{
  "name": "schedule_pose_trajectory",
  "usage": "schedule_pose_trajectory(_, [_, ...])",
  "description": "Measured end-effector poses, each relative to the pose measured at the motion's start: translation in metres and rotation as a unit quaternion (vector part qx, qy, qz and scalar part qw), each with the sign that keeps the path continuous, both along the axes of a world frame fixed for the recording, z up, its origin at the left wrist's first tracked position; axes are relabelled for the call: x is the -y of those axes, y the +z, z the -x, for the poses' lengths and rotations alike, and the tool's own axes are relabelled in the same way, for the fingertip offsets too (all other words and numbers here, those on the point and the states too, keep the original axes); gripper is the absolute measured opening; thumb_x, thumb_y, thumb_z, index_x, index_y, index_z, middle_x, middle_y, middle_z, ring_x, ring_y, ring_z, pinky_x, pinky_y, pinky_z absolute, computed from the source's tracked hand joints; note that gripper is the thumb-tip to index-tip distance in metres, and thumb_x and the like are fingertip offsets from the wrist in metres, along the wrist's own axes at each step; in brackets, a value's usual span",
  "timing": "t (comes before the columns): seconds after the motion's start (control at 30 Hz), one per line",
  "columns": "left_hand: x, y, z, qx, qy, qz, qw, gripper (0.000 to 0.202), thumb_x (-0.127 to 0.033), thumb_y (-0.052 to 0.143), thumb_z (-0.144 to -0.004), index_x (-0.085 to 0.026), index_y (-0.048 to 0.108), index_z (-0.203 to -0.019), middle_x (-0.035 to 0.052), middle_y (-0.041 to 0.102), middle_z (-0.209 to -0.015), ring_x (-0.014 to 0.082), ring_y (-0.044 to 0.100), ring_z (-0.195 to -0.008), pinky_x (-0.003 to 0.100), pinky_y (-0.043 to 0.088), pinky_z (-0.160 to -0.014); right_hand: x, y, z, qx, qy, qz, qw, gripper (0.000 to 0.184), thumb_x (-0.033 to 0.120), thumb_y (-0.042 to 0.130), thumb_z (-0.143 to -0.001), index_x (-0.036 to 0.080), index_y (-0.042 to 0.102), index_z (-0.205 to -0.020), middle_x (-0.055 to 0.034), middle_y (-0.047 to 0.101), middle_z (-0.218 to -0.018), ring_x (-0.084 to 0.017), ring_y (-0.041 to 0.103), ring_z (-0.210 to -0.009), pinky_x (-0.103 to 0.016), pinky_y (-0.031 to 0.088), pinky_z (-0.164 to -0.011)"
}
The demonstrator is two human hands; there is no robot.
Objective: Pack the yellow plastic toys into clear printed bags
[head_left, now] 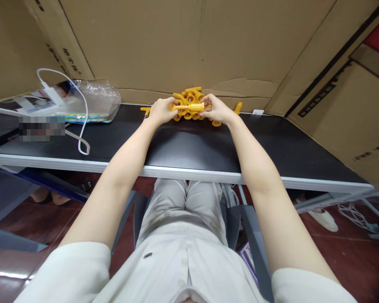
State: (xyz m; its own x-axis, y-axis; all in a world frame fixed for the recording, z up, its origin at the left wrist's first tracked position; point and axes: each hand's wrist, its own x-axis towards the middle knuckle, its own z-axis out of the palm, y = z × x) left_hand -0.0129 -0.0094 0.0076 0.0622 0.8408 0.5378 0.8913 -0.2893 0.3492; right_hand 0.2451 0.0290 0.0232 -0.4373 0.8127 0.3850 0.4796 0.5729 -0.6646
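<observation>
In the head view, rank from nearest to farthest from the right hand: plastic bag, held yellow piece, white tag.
From the right hand:
1. Held yellow piece, in its grasp
2. White tag, to its right
3. Plastic bag, far left

1 yellow piece [194, 107], apparently ribbed, held level before a heap of cup-ended yellow parts [190, 99]

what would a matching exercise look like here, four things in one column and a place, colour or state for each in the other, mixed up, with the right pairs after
Things
1. long yellow piece
2. plastic bag
3. tabletop
4. cluster of yellow pieces

Place, colour or state
A. heaped near the cardboard wall
B. black
C. held between left hand and right hand
D. crinkled and see-through

Right pairs: 1-C, 2-D, 3-B, 4-A
</observation>
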Motion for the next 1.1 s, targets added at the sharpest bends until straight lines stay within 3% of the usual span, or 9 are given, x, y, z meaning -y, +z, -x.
schedule_pose_trajectory(0.17, [0.001, 0.0, 0.002, -0.007, -0.018, -0.02, 1.0, 0.033, -0.027, 0.067, -0.087, -0.027, 0.077, -0.118, 0.0075, 0.079, -0.104, 0.0335, 0.07, -0.11, 0.041, 0.052, -0.098, 0.022, 0.013, -0.001, -0.099, 0.009, 0.129, 0.987, 0.046, 0.046, 0.099, -0.074, 0.023, 0.064, -0.093, -0.0065, 0.075, -0.087, -0.025, 0.079, -0.082, -0.043, 0.07, -0.084])
schedule_pose_trajectory(0.27, [0.004, 0.002, 0.0, -0.014, -0.027, -0.025, 0.999, 0.035, -0.026, 0.066, -0.086, -0.026, 0.076, -0.119, 0.0077, 0.079, -0.106, 0.0341, 0.07, -0.112, 0.042, 0.051, -0.099, 0.027, 0.016, -0.002, -0.125, 0.011, 0.186, 0.975, 0.053, 0.065, 0.093, -0.076, 0.021, 0.064, -0.088, -0.0068, 0.073, -0.073, -0.024, 0.078, -0.07, -0.038, 0.069, -0.072])
schedule_pose_trajectory(0.4, [0.007, 0.005, -0.005, -0.018, -0.025, -0.027, 0.999, 0.035, -0.026, 0.065, -0.087, -0.025, 0.076, -0.12, 0.0083, 0.079, -0.107, 0.0343, 0.07, -0.111, 0.043, 0.05, -0.098, 0.022, 0.012, 0.0, -0.135, -0.007, 0.213, 0.968, 0.07, 0.091, 0.072, -0.078, 0.021, 0.066, -0.086, -0.0047, 0.067, -0.059, -0.025, 0.074, -0.058, -0.036, 0.065, -0.056])
schedule_pose_trajectory(0.57, [0.007, 0.004, -0.007, -0.006, -0.018, -0.021, 1.0, 0.035, -0.026, 0.064, -0.087, -0.025, 0.077, -0.12, 0.0079, 0.08, -0.107, 0.0334, 0.07, -0.109, 0.042, 0.05, -0.097, 0.022, 0.01, 0.005, -0.121, -0.028, 0.221, 0.967, 0.084, 0.101, 0.056, -0.078, 0.02, 0.072, -0.092, -0.0048, 0.064, -0.053, -0.027, 0.074, -0.058, -0.037, 0.064, -0.055])
schedule_pose_trajectory(0.73, [0.002, 0.0, -0.004, 0.005, -0.016, -0.018, 1.0, 0.034, -0.027, 0.066, -0.088, -0.027, 0.077, -0.12, 0.0069, 0.08, -0.107, 0.0334, 0.07, -0.112, 0.042, 0.05, -0.098, 0.027, 0.015, -0.001, -0.096, 0.002, 0.23, 0.968, 0.075, 0.093, 0.064, -0.082, 0.02, 0.069, -0.098, -0.0108, 0.076, -0.076, -0.029, 0.08, -0.072, -0.04, 0.068, -0.064])
schedule_pose_trajectory(0.83, [0.002, 0.0, -0.004, 0.004, -0.006, -0.009, 1.0, 0.034, -0.027, 0.066, -0.088, -0.027, 0.077, -0.12, 0.008, 0.08, -0.108, 0.0344, 0.069, -0.113, 0.043, 0.05, -0.099, 0.026, 0.015, -0.006, -0.111, 0.018, 0.197, 0.974, 0.054, 0.066, 0.084, -0.086, 0.02, 0.067, -0.109, -0.0104, 0.079, -0.095, -0.025, 0.08, -0.078, -0.039, 0.069, -0.072])
schedule_pose_trajectory(0.93, [0.006, 0.004, -0.006, -0.006, 0.009, -0.003, 1.0, 0.034, -0.028, 0.067, -0.088, -0.026, 0.077, -0.12, 0.0094, 0.08, -0.109, 0.0354, 0.07, -0.113, 0.043, 0.05, -0.099, 0.024, 0.015, -0.008, -0.125, 0.008, 0.196, 0.973, 0.042, 0.046, 0.092, -0.086, 0.02, 0.067, -0.107, -0.0057, 0.079, -0.091, -0.02, 0.079, -0.074, -0.033, 0.068, -0.072])
schedule_pose_trajectory(1.0, [0.011, 0.007, -0.009, -0.016, 0.013, -0.005, 1.0, 0.034, -0.027, 0.066, -0.088, -0.026, 0.077, -0.121, 0.0096, 0.079, -0.11, 0.0355, 0.07, -0.113, 0.043, 0.05, -0.098, 0.024, 0.016, -0.007, -0.124, 0.001, 0.219, 0.968, 0.038, 0.05, 0.086, -0.091, 0.019, 0.067, -0.099, -0.0066, 0.078, -0.085, -0.018, 0.077, -0.067, -0.03, 0.066, -0.068])
schedule_pose_trajectory(1.1, [0.02, 0.013, -0.014, -0.032, 0.02, -0.002, 0.999, 0.036, -0.027, 0.065, -0.089, -0.026, 0.076, -0.123, 0.0097, 0.079, -0.112, 0.0348, 0.07, -0.113, 0.042, 0.05, -0.096, 0.025, 0.017, -0.003, -0.118, -0.016, 0.244, 0.962, 0.05, 0.067, 0.07, -0.098, 0.017, 0.068, -0.095, -0.0092, 0.077, -0.074, -0.019, 0.074, -0.06, -0.029, 0.064, -0.061])
